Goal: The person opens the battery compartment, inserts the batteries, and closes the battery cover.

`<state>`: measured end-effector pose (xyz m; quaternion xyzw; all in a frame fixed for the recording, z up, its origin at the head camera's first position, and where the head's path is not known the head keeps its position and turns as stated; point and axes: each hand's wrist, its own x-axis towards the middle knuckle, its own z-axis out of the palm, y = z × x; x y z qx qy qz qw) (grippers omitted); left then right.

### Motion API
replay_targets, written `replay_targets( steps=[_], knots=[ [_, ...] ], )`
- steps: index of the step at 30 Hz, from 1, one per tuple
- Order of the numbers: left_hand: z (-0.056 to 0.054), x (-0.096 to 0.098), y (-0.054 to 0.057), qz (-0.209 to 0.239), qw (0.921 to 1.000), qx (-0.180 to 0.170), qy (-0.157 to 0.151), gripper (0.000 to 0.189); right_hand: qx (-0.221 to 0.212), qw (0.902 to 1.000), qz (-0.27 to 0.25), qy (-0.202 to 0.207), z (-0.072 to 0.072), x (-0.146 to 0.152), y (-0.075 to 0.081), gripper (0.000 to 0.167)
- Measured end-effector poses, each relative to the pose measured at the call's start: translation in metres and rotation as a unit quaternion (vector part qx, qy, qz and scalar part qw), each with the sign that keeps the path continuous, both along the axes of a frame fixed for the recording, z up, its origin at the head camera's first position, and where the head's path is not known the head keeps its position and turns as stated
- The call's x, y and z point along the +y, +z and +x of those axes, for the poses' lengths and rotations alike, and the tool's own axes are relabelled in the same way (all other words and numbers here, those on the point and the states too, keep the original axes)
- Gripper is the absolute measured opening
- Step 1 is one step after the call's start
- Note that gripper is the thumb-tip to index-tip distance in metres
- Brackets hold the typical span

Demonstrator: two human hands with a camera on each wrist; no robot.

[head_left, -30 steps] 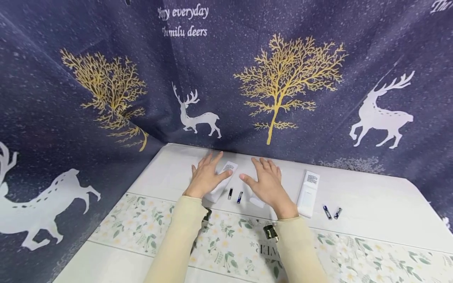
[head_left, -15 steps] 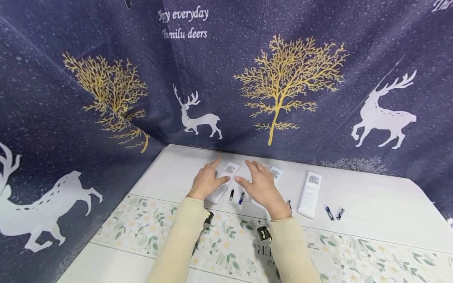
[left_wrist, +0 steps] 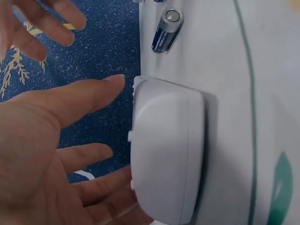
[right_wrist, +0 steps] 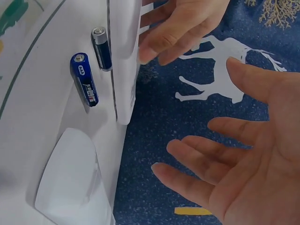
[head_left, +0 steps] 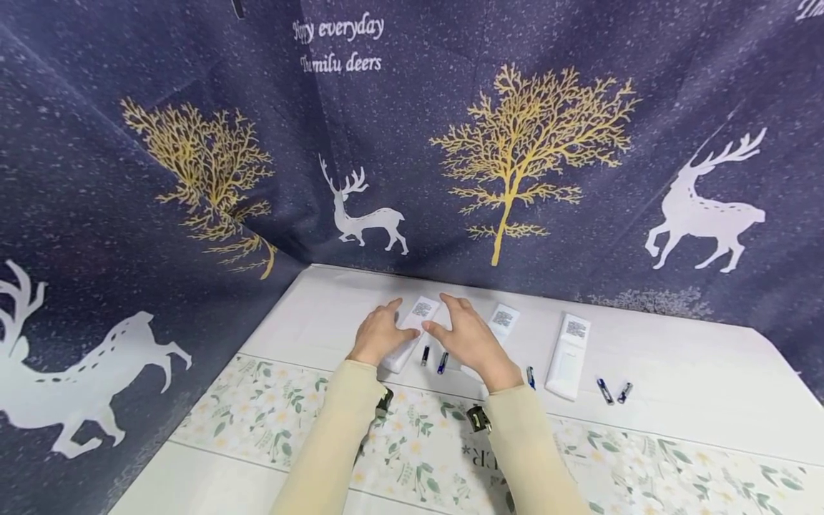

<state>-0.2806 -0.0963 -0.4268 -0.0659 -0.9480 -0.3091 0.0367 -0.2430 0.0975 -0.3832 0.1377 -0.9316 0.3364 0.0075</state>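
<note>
Three slim white remote controls with QR stickers lie side by side on the table. My left hand (head_left: 381, 333), fingers loosely spread, is at the left side of the leftmost remote control (head_left: 423, 307). In the left wrist view its fingers reach past the rounded end of that remote control (left_wrist: 164, 150), the thumb apart from it. My right hand (head_left: 473, 343) hovers between this remote and the middle remote control (head_left: 504, 318), partly covering the latter. Its fingers are spread and hold nothing in the right wrist view. Beneath it lie a dark battery (right_wrist: 101, 49) and a blue AAA battery (right_wrist: 84, 79).
The third remote control (head_left: 568, 357) lies to the right, two batteries (head_left: 605, 391) beside it. Another battery (head_left: 531, 378) shows near the right wrist. A floral strip (head_left: 644, 450) crosses the white table, and a dark blue deer-print cloth (head_left: 438, 229) hangs behind.
My right hand has moved left toward the leftmost remote, uncovering part of the middle remote and a battery. The left hand's fingers have drawn in slightly. The remotes stay in place.
</note>
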Motion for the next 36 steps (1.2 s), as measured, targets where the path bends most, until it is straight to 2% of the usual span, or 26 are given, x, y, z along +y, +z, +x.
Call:
replay_targets(
  steps=[7,14,19,24,31,36],
  knots=[
    [0.002,0.004,0.000,-0.024,0.9990,-0.013,0.034,0.071,-0.018,0.9997,-0.001,0.018,-0.007,-0.002,-0.001,0.077],
    [0.000,0.009,-0.001,-0.022,0.9971,-0.032,0.065,0.056,-0.027,0.9993,0.001,0.025,-0.016,-0.004,-0.005,0.077],
    [-0.001,0.013,0.000,-0.009,0.9965,-0.037,0.075,0.056,-0.025,0.9993,-0.001,0.028,-0.019,-0.005,-0.007,0.075],
    [-0.003,0.012,-0.002,0.014,0.9957,-0.051,0.076,0.060,-0.028,0.9990,-0.015,0.030,-0.021,-0.003,-0.010,0.074],
    [-0.006,0.008,-0.006,0.052,0.9942,-0.076,0.056,0.057,-0.035,0.9984,-0.038,0.024,-0.023,0.002,-0.014,0.075],
    [-0.006,0.006,-0.005,0.057,0.9944,-0.067,0.058,0.049,-0.039,0.9979,-0.046,0.021,-0.025,0.003,-0.016,0.074]
  ],
)
